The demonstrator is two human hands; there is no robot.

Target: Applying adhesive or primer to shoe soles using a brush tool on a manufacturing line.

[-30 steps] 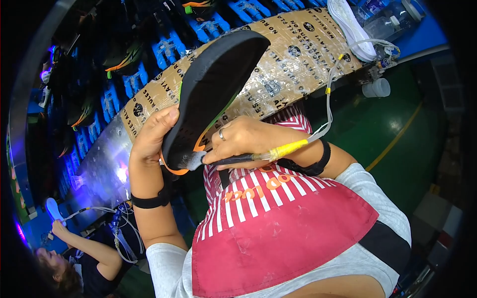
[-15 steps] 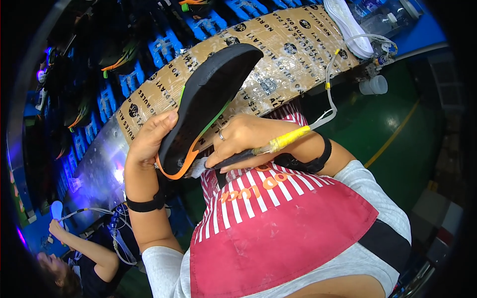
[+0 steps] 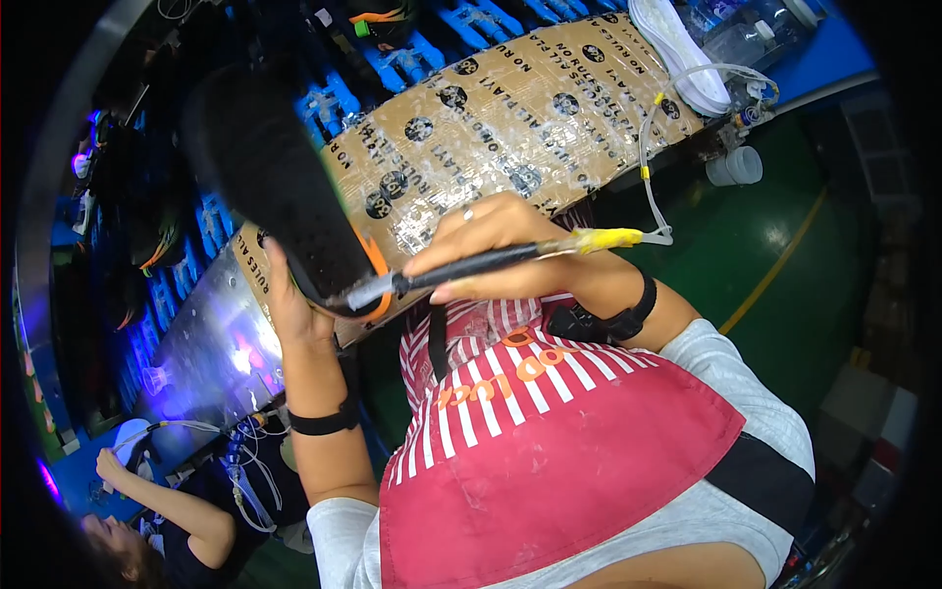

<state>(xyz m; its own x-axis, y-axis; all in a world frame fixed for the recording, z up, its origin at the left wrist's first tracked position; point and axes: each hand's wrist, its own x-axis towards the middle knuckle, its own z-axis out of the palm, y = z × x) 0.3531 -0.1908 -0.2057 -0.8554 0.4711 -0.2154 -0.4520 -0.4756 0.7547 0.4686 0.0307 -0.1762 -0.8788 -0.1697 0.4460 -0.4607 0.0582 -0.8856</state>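
Observation:
A black shoe upper (image 3: 285,187) with orange and green edging is held up over the bench, its dark underside facing me and its toe pointing up and left. My left hand (image 3: 299,299) is closed around its heel end from the left; part of the fingers hides behind the shoe. In my right hand (image 3: 510,250) is a glue brush (image 3: 471,265) with a black handle, yellow wrapping at its rear and a clear hose running from it. The brush's pale bristles (image 3: 369,293) touch the underside near the orange heel edge.
Glossy cardboard (image 3: 549,108) covers the bench. White soles (image 3: 682,59) lie at its right end, near clear bottles (image 3: 751,39). Blue racks (image 3: 397,64) with other shoes run along the far side. A co-worker's arm (image 3: 167,501) shows at lower left. A white cup (image 3: 734,167) hangs at right.
The shoe has turned, its toe swinging from upper right to upper left. The brush has rotated with its handle more level, and its bristles have moved from the heel's rim onto the underside.

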